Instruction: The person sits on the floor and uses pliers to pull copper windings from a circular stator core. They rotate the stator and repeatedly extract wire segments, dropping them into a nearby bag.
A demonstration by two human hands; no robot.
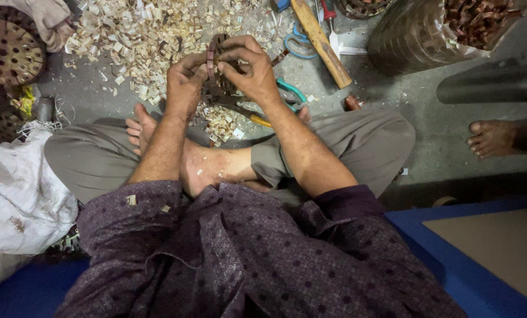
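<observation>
I sit cross-legged on a grey floor. Both hands are raised over my feet and close on a dark round slotted metal piece (218,44), held upright between them. My left hand (187,79) grips its left edge with thumb and fingers. My right hand (248,68) curls over its top and right side, hiding most of it. Just under the hands lie pliers with yellow grips (257,118) and a teal-handled tool (291,89).
Pale paper-like scraps (139,35) litter the floor ahead. A wooden hammer handle (322,42), blue-handled scissors (298,44), a clear bag of reddish pieces (440,29), round slotted discs (10,53) at left, a white sack (16,188), another person's bare foot (493,138) at right.
</observation>
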